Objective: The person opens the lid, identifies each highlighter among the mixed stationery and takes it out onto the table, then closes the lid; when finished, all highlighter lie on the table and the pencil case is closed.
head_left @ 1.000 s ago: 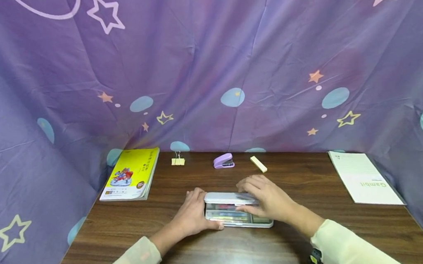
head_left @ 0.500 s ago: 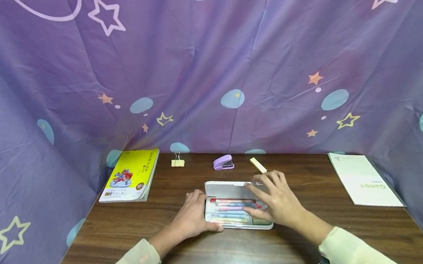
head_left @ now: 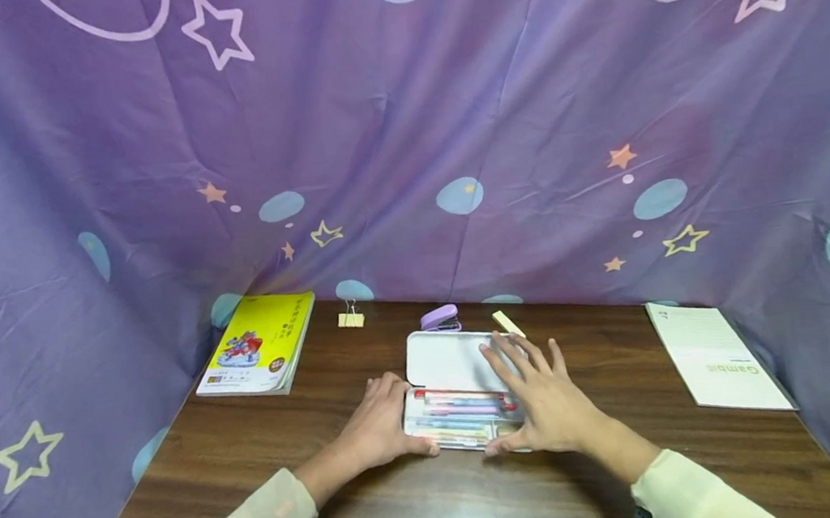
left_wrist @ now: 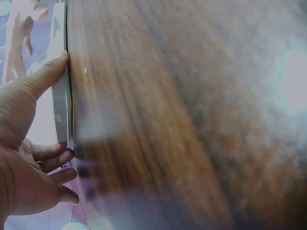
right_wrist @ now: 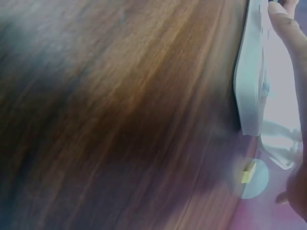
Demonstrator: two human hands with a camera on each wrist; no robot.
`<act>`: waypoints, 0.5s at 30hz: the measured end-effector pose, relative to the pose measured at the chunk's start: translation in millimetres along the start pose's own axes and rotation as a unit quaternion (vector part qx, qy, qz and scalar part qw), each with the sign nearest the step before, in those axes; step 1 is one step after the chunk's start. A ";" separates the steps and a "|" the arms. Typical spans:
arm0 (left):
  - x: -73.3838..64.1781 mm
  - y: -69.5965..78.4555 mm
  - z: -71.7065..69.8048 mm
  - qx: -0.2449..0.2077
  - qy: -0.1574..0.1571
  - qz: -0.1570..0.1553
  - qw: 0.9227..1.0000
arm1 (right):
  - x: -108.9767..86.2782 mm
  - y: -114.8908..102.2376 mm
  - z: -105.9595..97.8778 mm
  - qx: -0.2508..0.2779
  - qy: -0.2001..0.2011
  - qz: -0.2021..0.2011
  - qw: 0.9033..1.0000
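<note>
A white pencil case lies in front of me with its lid swung back. Several pens in red, blue, pink and yellow lie inside. My left hand holds the case's left end. In the left wrist view, that hand's thumb lies on the front wall and its fingers are at the end. My right hand hovers with spread fingers over the right part of the case. Its thumb is at the front edge, and its fingertips are by the lid. The hand hides the case's right end.
Behind the case stand a purple stapler, a pale yellow block and a yellow binder clip. A yellow book lies at the left and a white notepad at the right. A purple curtain borders the wooden table.
The pencil case's lid has swung from partly raised to fully back, showing the pens. My right hand's fingers have spread, and its thumb has come down to the front edge. The left hand stays put.
</note>
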State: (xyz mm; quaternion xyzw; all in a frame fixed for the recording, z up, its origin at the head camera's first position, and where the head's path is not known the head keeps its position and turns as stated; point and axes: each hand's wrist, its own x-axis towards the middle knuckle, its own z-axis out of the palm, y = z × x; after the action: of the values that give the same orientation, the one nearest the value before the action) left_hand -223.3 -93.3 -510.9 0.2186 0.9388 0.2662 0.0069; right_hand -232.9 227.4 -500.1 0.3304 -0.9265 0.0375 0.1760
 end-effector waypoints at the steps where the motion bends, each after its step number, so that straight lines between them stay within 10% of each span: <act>1: 0.4 0.1 0.2 -0.001 0.000 0.002 1.000 | -0.2 0.3 0.2 0.012 -0.016 0.010 1.000; 15: -0.4 3.4 -2.1 0.005 -0.005 -0.004 1.000 | 7.5 4.4 5.6 0.124 -0.135 0.079 0.980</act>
State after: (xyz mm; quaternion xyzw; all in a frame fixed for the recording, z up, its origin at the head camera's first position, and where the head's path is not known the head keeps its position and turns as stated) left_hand -221.8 -91.9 -507.4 0.2168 0.9408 0.2601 0.0119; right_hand -242.7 225.3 -502.5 0.2777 -0.9530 0.1214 0.0035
